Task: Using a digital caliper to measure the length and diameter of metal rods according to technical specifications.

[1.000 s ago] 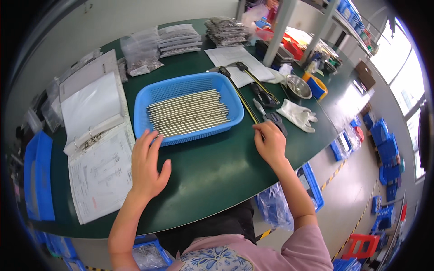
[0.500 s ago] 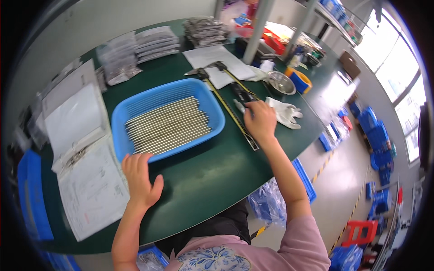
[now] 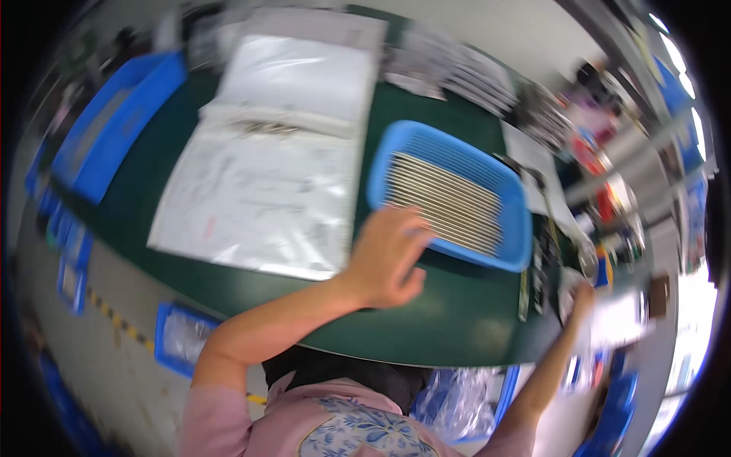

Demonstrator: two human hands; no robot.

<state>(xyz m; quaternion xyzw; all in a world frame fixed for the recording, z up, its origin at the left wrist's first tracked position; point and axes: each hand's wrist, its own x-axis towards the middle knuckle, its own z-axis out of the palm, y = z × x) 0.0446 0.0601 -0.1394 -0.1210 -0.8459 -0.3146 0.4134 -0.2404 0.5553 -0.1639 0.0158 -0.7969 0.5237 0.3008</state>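
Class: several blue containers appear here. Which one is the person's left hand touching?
The blue tray on the green table, filled with thin metal rods. The left hand rests at its near edge; the other blue bins stand off the table.

Head view, tilted down over green table (image 3: pixel 320 305)

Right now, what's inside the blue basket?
The blue basket holds a row of long, thin metal rods lying side by side. The left hand covers the near corner, so what lies under it is hidden.
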